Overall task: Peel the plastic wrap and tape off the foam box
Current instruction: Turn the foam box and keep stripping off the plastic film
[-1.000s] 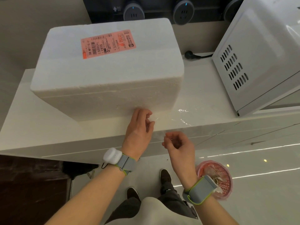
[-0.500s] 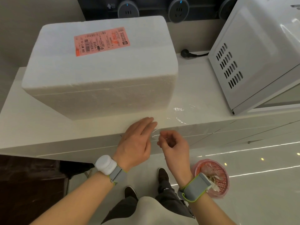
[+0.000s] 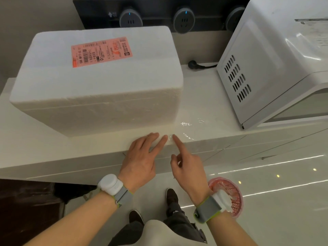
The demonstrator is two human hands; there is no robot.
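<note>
A white foam box (image 3: 99,96) with a pink shipping label (image 3: 102,51) stands on the pale counter (image 3: 35,144). A piece of clear plastic wrap or tape (image 3: 185,129) lies glinting on the counter just right of the box's near corner. My left hand (image 3: 142,157) lies flat at the counter's front edge, its straight fingers pressing on the near end of the clear film. My right hand (image 3: 184,162) is beside it, with its index finger stretched out onto the film at the edge and the other fingers curled.
A white microwave (image 3: 273,59) fills the right of the counter, its black plug (image 3: 193,65) lying behind the box. Wall sockets (image 3: 183,19) line the back. A pink perforated basket (image 3: 229,196) with crumpled wrap sits on the floor below my right wrist.
My left hand came down from the box's front and flattened on the counter edge. My right hand stopped pinching the film, moved forward and now presses it with one finger.
</note>
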